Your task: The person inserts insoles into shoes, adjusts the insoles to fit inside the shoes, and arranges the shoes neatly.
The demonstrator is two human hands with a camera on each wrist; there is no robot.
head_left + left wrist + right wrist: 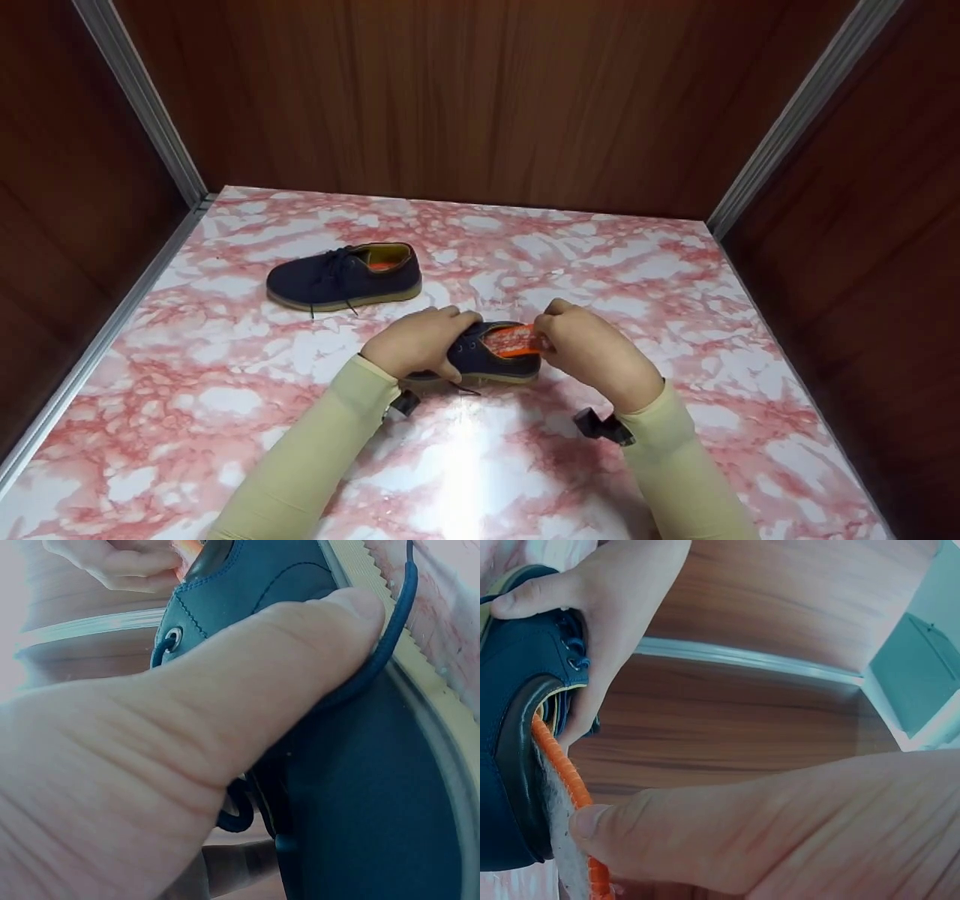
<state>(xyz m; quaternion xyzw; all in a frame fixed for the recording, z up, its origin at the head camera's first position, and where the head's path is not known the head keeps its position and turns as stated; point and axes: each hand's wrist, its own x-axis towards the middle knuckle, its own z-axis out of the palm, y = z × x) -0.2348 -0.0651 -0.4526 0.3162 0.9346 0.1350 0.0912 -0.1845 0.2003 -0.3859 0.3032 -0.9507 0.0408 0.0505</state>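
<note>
A dark blue lace-up shoe (495,366) with a tan sole lies on the table, its toe to the left. My left hand (424,341) grips it over the front, the thumb pressed along its near side beside a loose lace (397,630). At the heel, my right hand (592,349) pinches the end of an orange-edged insole (512,341). The insole is partly inside the shoe opening, and its fuzzy pale face shows in the right wrist view (562,817). The insole's front end is hidden inside the shoe.
A matching dark blue shoe (341,279) stands farther back to the left, with something orange visible inside. The red-and-white marbled table (225,450) is bounded by dark wooden panels (450,97) at the back and sides.
</note>
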